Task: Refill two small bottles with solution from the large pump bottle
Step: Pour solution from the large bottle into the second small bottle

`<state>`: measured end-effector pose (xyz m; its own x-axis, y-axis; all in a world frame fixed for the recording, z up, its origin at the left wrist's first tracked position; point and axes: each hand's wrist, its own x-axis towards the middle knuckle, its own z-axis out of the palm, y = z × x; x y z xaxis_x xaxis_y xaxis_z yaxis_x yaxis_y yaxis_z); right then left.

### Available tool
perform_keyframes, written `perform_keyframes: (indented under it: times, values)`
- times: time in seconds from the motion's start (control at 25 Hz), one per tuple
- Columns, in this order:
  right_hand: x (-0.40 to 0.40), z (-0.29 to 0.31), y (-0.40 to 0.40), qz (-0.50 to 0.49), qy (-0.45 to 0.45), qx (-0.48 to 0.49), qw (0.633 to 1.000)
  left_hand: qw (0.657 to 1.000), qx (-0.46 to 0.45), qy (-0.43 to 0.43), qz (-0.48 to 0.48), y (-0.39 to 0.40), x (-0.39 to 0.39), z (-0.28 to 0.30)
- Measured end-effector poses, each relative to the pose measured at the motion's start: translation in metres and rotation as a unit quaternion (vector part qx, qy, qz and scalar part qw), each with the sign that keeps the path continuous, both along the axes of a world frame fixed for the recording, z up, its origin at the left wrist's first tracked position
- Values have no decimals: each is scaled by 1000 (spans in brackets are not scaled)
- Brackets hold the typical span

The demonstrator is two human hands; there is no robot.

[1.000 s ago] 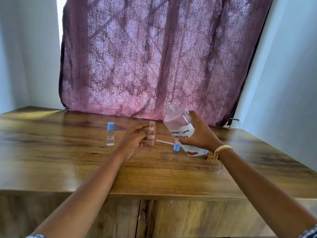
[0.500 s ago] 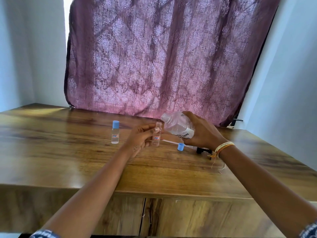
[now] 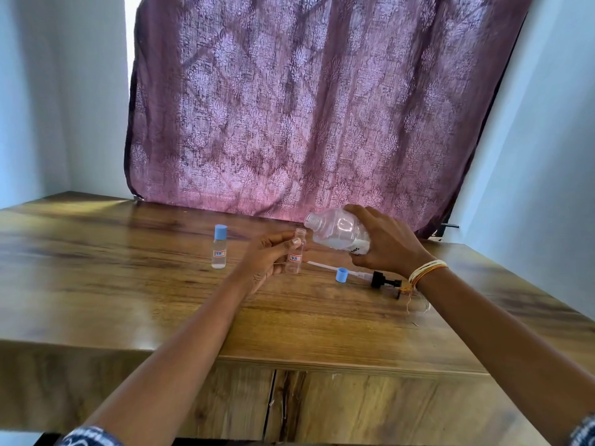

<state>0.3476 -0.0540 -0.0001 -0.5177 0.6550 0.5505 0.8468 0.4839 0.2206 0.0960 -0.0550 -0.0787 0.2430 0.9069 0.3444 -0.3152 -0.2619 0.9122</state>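
Observation:
My left hand (image 3: 265,257) holds a small clear uncapped bottle (image 3: 295,256) upright just above the wooden table (image 3: 128,300). My right hand (image 3: 384,244) grips the large clear bottle (image 3: 336,231), tipped almost flat with its open neck just above and right of the small bottle's mouth. Liquid pools in its lower side. A second small bottle (image 3: 220,247) with a blue cap stands to the left, holding clear liquid. The loose blue cap (image 3: 342,274) and the black pump head with its white tube (image 3: 380,280) lie on the table under my right hand.
A purple patterned curtain (image 3: 306,107) hangs behind the table, with pale walls on both sides. The table's front edge (image 3: 289,362) runs across below my forearms, with cabinet doors underneath.
My right hand tipped the large bottle from nearly upright to almost flat, bringing its neck over the small bottle. The view tilted upward, uncovering the pump head on the table.

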Motion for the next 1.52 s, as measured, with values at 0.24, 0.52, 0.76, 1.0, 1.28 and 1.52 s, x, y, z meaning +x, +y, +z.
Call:
perform_keyframes:
  times: [0.24,0.52,0.76,1.0,1.28,1.52]
  values:
    - [-1,3,-2,-9,-30,21,999,1000,4,0,-11,0,-1,-1]
    - [-6,6,-7,-29,-53,30,998,1000,11,-9,-24,1,-3,-2]
    - [-10,12,-10,-46,-69,25,996,1000,22,-4,-14,1,-3,-3]
    - [-9,13,-10,-49,-82,33,995,1000,26,-1,-11,2,-2,-3]
    - [-8,14,-10,-51,-99,47,993,999,31,8,-7,4,-2,-5]
    - [-8,15,-10,-51,-104,56,992,999,34,4,-14,7,-2,-6]
